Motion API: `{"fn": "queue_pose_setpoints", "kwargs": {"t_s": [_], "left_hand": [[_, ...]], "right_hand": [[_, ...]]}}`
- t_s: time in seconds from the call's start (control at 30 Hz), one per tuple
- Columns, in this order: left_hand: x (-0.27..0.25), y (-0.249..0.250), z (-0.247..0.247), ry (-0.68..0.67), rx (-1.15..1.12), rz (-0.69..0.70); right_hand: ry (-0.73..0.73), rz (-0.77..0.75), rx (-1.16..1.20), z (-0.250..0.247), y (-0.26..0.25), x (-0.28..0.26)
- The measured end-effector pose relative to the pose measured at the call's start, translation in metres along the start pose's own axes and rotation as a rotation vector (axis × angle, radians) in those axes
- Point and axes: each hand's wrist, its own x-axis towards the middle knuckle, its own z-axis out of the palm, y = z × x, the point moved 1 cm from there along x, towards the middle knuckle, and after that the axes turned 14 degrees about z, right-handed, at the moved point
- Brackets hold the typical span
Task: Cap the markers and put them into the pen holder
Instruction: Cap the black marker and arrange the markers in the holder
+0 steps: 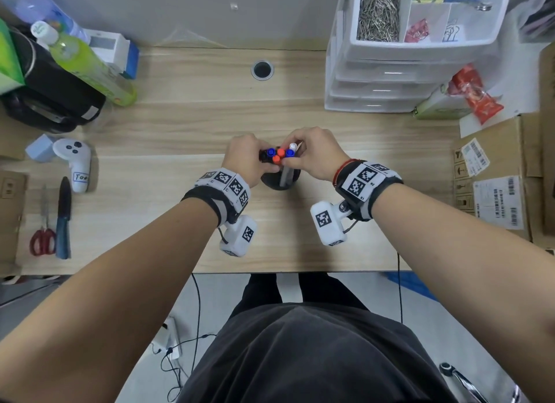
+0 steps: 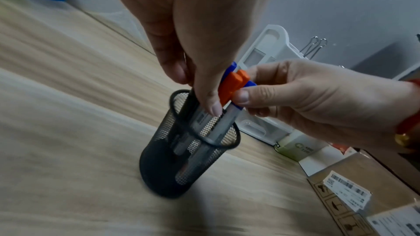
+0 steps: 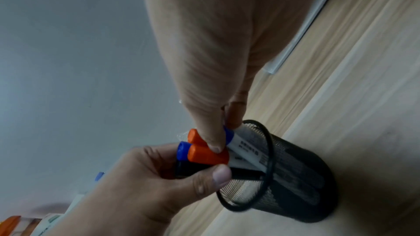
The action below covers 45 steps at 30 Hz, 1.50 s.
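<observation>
A bundle of capped markers (image 1: 280, 154) with blue, orange-red, black and white caps stands with its lower ends inside the black mesh pen holder (image 1: 292, 182) in the middle of the desk. My left hand (image 1: 255, 159) grips the bundle from the left, and my right hand (image 1: 297, 159) grips it from the right. In the left wrist view, the left hand (image 2: 197, 92) and the right hand (image 2: 245, 100) pinch the markers (image 2: 232, 87) just above the holder's (image 2: 172, 164) rim. The right wrist view shows the same markers (image 3: 204, 155), holder (image 3: 300, 191), right hand (image 3: 216, 132) and left hand (image 3: 204, 180).
A white drawer unit (image 1: 390, 81) stands at the back right, with cardboard boxes (image 1: 495, 192) along the right edge. On the left lie scissors (image 1: 43, 237), a knife (image 1: 63, 219), a white controller (image 1: 76, 162), a green bottle (image 1: 87, 66) and a black bag (image 1: 51, 93).
</observation>
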Motion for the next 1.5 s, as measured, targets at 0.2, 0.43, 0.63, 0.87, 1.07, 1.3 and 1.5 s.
{"fn": "queue_pose_setpoints", "kwargs": {"t_s": [0.2, 0.43, 0.63, 0.87, 1.07, 1.3, 1.5], "left_hand": [[0.009, -0.002, -0.002, -0.024, 0.009, -0.038], [0.014, -0.014, 0.002, 0.013, -0.093, -0.163], [0.010, -0.021, 0.008, -0.081, -0.120, -0.204], [0.015, -0.007, 0.013, 0.026, -0.195, -0.114], [0.022, -0.003, 0.011, 0.016, -0.194, -0.145], [0.021, -0.003, 0.004, -0.063, -0.137, -0.084], [0.018, -0.013, 0.000, -0.145, -0.183, -0.123]], "right_hand": [[-0.014, 0.017, -0.064, -0.006, 0.001, 0.006], [-0.027, -0.008, -0.111, -0.006, 0.005, 0.018], [-0.087, 0.031, -0.228, 0.000, 0.012, 0.020], [-0.075, -0.063, -0.181, 0.001, 0.006, 0.029], [-0.280, -0.085, -0.190, -0.010, 0.005, 0.034], [-0.387, -0.114, -0.290, -0.020, 0.020, 0.037], [-0.164, -0.086, -0.195, -0.002, 0.014, 0.041]]}}
